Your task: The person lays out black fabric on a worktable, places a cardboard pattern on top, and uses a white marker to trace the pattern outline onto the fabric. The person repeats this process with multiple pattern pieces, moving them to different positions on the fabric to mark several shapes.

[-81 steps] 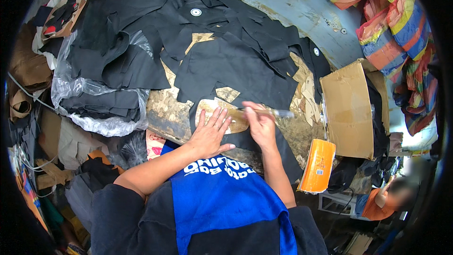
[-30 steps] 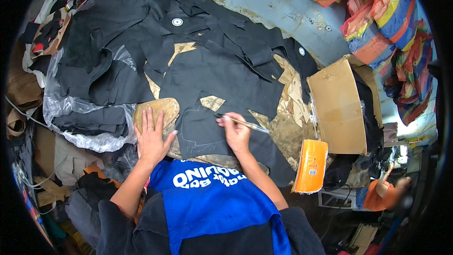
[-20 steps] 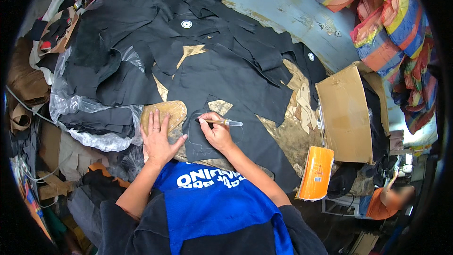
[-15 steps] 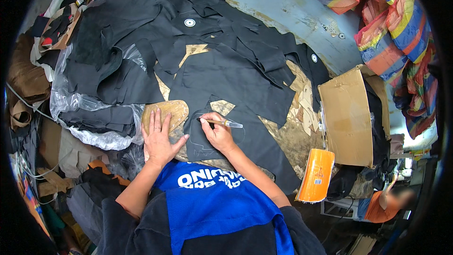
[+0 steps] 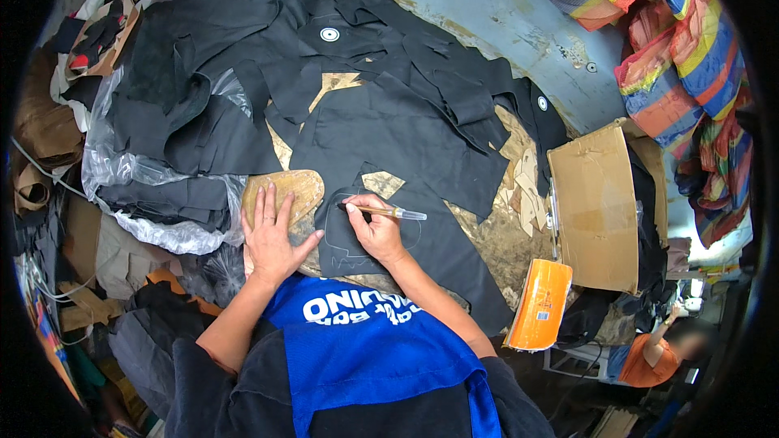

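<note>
My left hand [image 5: 273, 235] lies flat with its fingers spread on a tan, rounded pattern piece [image 5: 300, 188] with a marked edge. A pen [image 5: 393, 212] with a clear end is pinched in my right hand [image 5: 377, 235], its tip toward the left. Under that hand is a sheet of black leather-like material [image 5: 454, 255]. Pale drawn lines curve around on it in a rounded outline, with a zigzag mark at the lower left. The pattern piece sits just left of the outline. My right fingers hide part of the pen.
Black sheets and scraps [image 5: 243, 40] pile up toward the far side. At the left is a clear plastic bag [image 5: 122, 174] of black pieces. On the right stand a cardboard box [image 5: 596, 207] and an orange package [image 5: 540, 304]. Beyond them a person in an orange top [image 5: 649, 361] is visible.
The view has shifted slightly. My left hand stays on the pattern piece, and my right hand still holds the pen at nearly the same spot on the black sheet.
</note>
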A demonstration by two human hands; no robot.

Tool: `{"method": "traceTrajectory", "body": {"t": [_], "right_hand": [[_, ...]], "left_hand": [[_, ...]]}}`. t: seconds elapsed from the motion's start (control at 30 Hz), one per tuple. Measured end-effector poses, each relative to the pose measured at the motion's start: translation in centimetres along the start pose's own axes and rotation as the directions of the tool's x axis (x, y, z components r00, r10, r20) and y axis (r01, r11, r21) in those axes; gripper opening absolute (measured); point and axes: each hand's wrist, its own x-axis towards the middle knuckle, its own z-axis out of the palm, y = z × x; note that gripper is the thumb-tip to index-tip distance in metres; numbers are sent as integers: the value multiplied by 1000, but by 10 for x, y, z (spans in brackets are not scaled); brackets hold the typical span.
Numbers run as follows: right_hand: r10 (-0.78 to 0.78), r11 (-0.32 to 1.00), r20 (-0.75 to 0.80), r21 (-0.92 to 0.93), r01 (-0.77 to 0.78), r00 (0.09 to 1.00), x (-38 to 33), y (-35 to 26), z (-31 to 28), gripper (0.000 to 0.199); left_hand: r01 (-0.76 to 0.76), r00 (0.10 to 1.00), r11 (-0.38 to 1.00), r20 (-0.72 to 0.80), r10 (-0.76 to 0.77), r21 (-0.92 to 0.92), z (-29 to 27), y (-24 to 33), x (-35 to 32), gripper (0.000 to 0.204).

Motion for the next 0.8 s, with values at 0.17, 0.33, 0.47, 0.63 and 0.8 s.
{"method": "traceTrajectory", "body": {"t": [0.17, 0.33, 0.47, 0.63, 0.8], "right_hand": [[-37, 998, -57, -61, 33, 998, 0, -2, 1, 9], [-42, 994, -69, -104, 35, 997, 0, -1, 1, 9], [183, 935, -53, 318, -158, 982, -11, 1, -15, 9], [345, 875, -407, 466, -132, 846, -53, 3, -67, 11], [305, 948, -662, 277, -155, 685, -105, 2, -114, 18]], "left_hand": [[-7, 1000, 1000, -17, 8, 13, 1, -1, 0, 79], [-19, 999, 1000, -40, 20, 13, -1, 1, 1, 79], [33, 998, 997, 61, -29, -73, -11, -1, 7, 79], [-46, 998, 996, 29, 49, -73, -25, -13, 37, 77], [-25, 995, 979, 92, 44, -200, -46, -9, 50, 79]]}}
